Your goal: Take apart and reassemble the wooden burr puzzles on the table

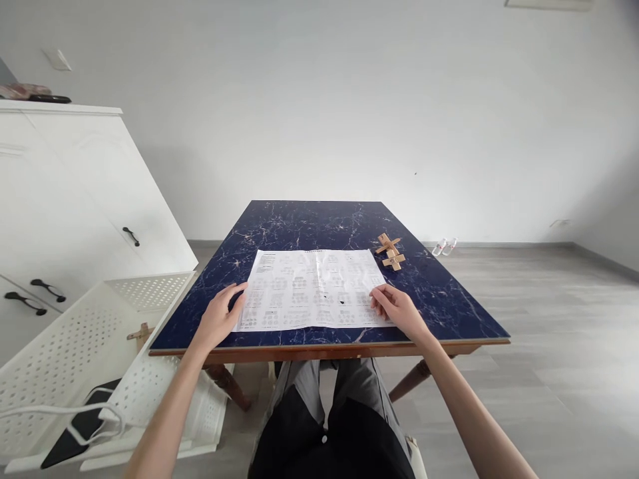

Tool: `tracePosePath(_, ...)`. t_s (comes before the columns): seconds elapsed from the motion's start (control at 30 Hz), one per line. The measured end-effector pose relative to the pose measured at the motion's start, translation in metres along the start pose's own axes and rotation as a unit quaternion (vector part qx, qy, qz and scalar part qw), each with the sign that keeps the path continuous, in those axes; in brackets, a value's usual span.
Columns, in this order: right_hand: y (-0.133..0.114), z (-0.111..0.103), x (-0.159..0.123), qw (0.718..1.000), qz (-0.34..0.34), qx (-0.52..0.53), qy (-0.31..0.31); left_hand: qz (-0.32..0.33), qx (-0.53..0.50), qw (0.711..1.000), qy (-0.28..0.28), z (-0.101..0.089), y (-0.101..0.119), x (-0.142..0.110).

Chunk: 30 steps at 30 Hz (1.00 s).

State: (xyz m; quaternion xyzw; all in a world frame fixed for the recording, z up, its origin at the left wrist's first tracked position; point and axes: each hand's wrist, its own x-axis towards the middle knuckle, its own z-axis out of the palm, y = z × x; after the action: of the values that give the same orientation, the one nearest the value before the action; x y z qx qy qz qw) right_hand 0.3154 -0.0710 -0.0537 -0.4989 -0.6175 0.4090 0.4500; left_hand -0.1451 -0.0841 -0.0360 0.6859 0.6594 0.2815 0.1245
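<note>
A large white printed sheet [304, 293] with fold creases and rows of small figures lies flat on the dark blue marbled table [309, 223]. At its left edge rests my left hand [219, 316], thumb and fingers apart in a loose curve, touching the paper. My right hand [399, 309] is at the right edge, fingers curled together against the sheet. Just beyond that hand, by the sheet's upper right corner, sit interlocking wooden puzzle pieces [389, 251], light brown and cross-shaped. Small dark specks show on the paper.
Left of the table stands a white perforated basket [64, 332] holding a wooden piece [140, 332], a black flat device [80, 426] and a white cable [60, 410]. A white cabinet [74, 193] is behind it. Two clear bottles [444, 247] stand on the floor near the wall.
</note>
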Motion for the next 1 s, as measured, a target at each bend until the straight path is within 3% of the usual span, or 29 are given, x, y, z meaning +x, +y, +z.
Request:
tracePosePath(0.23, 0.000, 0.002, -0.001, 1.000, 0.006, -0.008, -0.003, 0.007, 0.001, 1.000, 0.007, -0.004, 0.007, -0.002)
tracePosePath(0.87, -0.012, 0.005, 0.002, 0.998, 0.051, -0.040, -0.017, -0.077, 0.002, 0.997, 0.012, -0.009, 0.007, -0.002)
tracePosePath(1.0, -0.013, 0.005, 0.001, 0.997, 0.062, -0.032, -0.018, -0.046, 0.032, 0.998, 0.020, -0.006, 0.017, 0.007)
